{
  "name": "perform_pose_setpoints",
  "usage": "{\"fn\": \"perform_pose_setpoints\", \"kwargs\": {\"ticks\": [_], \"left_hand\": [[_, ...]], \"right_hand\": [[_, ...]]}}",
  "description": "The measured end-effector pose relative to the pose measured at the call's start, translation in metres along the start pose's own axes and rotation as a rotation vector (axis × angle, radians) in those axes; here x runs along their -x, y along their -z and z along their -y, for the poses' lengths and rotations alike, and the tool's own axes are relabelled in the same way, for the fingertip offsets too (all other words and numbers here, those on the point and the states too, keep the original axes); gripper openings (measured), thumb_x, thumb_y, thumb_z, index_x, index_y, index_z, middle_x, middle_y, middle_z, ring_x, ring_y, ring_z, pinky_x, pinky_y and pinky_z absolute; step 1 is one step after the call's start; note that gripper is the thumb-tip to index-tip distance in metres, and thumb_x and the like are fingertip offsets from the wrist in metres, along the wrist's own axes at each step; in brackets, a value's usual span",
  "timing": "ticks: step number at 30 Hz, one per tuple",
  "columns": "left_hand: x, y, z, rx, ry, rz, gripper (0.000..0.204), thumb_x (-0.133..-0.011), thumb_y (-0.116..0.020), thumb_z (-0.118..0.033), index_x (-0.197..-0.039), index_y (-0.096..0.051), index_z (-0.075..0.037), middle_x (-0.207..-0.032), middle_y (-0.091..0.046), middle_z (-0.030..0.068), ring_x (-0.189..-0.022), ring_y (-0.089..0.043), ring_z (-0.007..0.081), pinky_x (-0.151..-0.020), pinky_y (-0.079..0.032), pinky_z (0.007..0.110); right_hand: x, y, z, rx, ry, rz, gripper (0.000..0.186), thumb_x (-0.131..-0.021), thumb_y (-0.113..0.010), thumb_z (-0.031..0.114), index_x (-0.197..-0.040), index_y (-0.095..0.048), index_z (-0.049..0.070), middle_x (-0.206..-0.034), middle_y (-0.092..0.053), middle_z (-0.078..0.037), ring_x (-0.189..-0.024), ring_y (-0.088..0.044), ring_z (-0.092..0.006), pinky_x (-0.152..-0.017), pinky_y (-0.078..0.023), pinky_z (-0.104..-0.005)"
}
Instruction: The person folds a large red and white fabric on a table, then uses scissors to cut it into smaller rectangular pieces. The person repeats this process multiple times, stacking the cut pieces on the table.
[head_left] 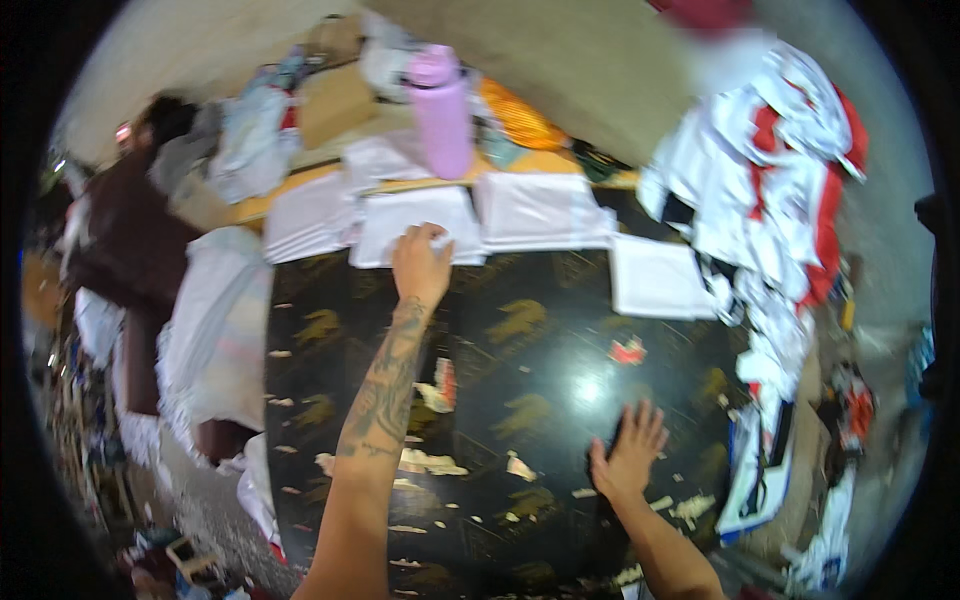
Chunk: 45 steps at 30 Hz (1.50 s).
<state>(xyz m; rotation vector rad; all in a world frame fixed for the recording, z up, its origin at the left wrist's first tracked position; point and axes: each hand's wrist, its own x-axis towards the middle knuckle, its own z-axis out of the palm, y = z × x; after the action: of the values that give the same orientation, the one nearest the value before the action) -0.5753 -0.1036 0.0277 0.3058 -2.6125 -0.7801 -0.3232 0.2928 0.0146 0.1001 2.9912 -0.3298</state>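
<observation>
My left hand (421,260) reaches over the black, worn table top (520,370), its fingers curled onto a white folded stack (390,215) at the back middle and gripping its top. Similar white stacks lie on either side: one to the left (305,220), one to the right (540,210), and a smaller one (660,275) farther right and nearer. My right hand (627,450) rests open at the right front of the table, fingers spread, holding nothing.
A pink bottle (440,120) stands on a wooden ledge behind the stacks, among a cardboard piece (335,105), bags and an orange item (520,115). White and red garments (760,180) heap along the right edge. Brown cloth (130,240) and pale sheeting (215,340) hang at the left.
</observation>
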Motion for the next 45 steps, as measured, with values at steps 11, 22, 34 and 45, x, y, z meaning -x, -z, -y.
{"fn": "perform_pose_setpoints", "kwargs": {"ticks": [11,22,34,45], "left_hand": [[0.080,-0.195,-0.266,0.179,0.019,0.457,0.056,-0.091,-0.080,-0.032,-0.132,-0.062,0.002,-0.133,-0.062,0.0184,-0.126,-0.056,0.0335,-0.108,-0.044,0.050],[0.094,0.066,-0.075,1.435,0.522,0.198,0.060,-0.096,-0.067,0.004,-0.152,-0.047,-0.007,-0.131,-0.067,0.0105,-0.116,-0.070,0.0258,-0.093,-0.061,0.044],[-0.076,0.101,0.047,1.256,0.417,0.158,0.074,-0.094,-0.079,-0.008,-0.158,-0.044,-0.011,-0.140,-0.062,0.0088,-0.125,-0.062,0.0268,-0.103,-0.053,0.050],[0.021,0.020,0.062,-0.470,0.023,0.118,0.064,-0.099,-0.069,-0.042,-0.157,-0.053,-0.022,-0.168,-0.042,0.0120,-0.159,-0.030,0.0383,-0.123,-0.020,0.072]], "right_hand": [[-0.001,0.003,-0.007,-0.010,0.021,0.019,0.086,-0.098,-0.059,0.055,-0.165,-0.036,0.005,-0.175,-0.022,-0.025,-0.161,-0.011,-0.0549,-0.127,-0.007,-0.0724],[0.002,0.002,-0.002,-0.011,0.022,0.001,0.086,-0.097,-0.059,0.052,-0.165,-0.038,0.005,-0.178,-0.016,-0.023,-0.163,-0.007,-0.0499,-0.129,-0.004,-0.0678],[0.003,-0.003,0.001,0.065,0.011,-0.040,0.085,-0.098,-0.056,0.051,-0.164,-0.036,0.003,-0.178,-0.019,-0.020,-0.163,-0.011,-0.0481,-0.130,-0.006,-0.0657],[0.007,-0.009,-0.003,0.098,0.042,-0.002,0.087,-0.097,-0.060,0.054,-0.164,-0.038,0.004,-0.177,-0.017,-0.024,-0.163,-0.009,-0.0510,-0.129,-0.006,-0.0685]]}}
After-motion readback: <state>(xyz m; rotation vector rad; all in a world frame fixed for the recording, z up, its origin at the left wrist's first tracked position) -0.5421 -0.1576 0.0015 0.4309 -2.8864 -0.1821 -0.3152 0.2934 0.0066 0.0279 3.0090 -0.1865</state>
